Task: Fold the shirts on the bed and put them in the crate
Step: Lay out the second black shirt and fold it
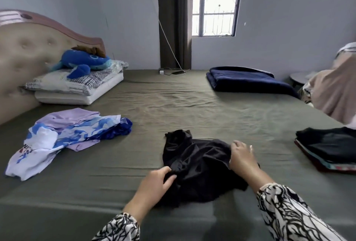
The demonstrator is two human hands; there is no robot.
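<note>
Shirt (198, 165), black and crumpled, lies between both hands on the bed (173, 96). Left hand (156, 184) pinches its near edge; right hand (242, 156) grips the far side, likely to spread it flat. More shirts (67, 134) wait left of the hands.

blue plush toy (84, 62) on pillows (77, 88)

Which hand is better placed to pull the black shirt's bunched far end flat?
Probably the left hand: the black shirt bunches up on its side, while the right hand pinches the opposite edge.
</note>
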